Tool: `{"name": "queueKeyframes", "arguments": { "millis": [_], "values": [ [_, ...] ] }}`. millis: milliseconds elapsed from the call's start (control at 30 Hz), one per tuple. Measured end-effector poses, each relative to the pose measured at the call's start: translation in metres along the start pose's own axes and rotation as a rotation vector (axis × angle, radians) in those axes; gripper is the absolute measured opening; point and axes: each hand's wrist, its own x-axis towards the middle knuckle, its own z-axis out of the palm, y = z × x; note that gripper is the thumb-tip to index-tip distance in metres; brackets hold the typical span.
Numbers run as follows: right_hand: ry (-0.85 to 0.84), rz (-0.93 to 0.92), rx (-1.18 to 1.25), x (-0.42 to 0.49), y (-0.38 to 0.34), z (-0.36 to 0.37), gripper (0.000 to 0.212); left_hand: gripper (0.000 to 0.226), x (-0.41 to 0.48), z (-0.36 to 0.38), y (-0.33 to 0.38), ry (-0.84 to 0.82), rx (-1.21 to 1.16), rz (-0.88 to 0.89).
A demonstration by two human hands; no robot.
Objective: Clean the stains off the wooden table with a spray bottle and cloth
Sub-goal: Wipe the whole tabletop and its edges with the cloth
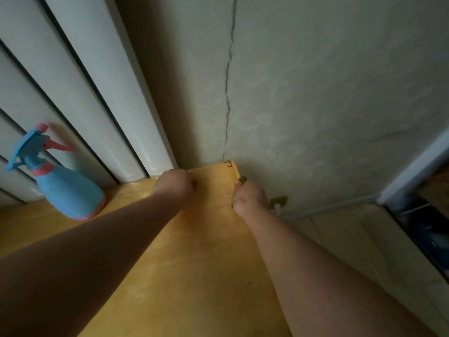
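Bench: yellow-toned wood, running from the near edge of the view to a far right corner set against the wall.

Spray bottle: blue body with pink base ring, pink collar and pink nozzle. Upright on the far left of the bench, just in front of the white ribbed panels, nozzle pointing right. Well apart from both hands, untouched.

Left hand: arm stretched across the bench to its far edge, close to the foot of the white panels. Back of the hand toward the camera, fingers curled under into a fist shape. Inside of the fist hidden; cannot tell whether anything is held.

Right hand: at the right edge of the bench, just short of the far right corner. Thumb laid along the top of the edge, pointing far; remaining fingers dropped over the side and out of sight. Cannot tell whether closed on the edge or merely resting there.

Both hands roughly level, with a bare strip of bench top between them.

Wall: pale and textured, with a dark crack running down to the bench corner. Small brass-coloured bracket on the wall just right of the right hand, with a thin pale cable leading off to the right.
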Motion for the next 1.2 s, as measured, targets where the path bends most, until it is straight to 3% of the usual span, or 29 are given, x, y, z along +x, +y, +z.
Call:
{"name": "queueKeyframes", "arguments": {
  "millis": [100, 200, 267, 400, 700, 933, 1200],
  "values": [
    [-0.043, 0.002, 0.049, -0.009, 0.008, -0.005, 0.045, 0.041, -0.005, 0.002, 0.027, -0.086, 0.068, 0.168],
    [-0.113, -0.012, 0.163, -0.005, 0.007, -0.01, 0.037, 0.089, 0.005, 0.007, 0.047, -0.236, 0.23, 0.256],
    [-0.125, -0.031, 0.2, 0.002, 0.005, -0.012, 0.037, 0.108, 0.009, 0.003, 0.058, -0.294, 0.241, 0.24],
    [-0.129, -0.07, 0.246, 0.022, -0.003, -0.011, 0.035, 0.108, 0.008, -0.005, 0.075, -0.36, 0.273, 0.23],
    [-0.147, -0.099, 0.318, 0.048, -0.019, -0.006, 0.03, 0.13, 0.024, -0.001, 0.072, -0.324, 0.193, 0.169],
    [-0.111, -0.043, 0.333, 0.033, -0.015, -0.011, 0.034, 0.131, 0.022, -0.003, 0.075, -0.308, 0.203, 0.138],
    [-0.151, -0.065, 0.293, -0.017, 0.017, -0.021, 0.022, 0.123, 0.011, -0.006, 0.082, -0.285, 0.196, 0.121]
  ]
}}
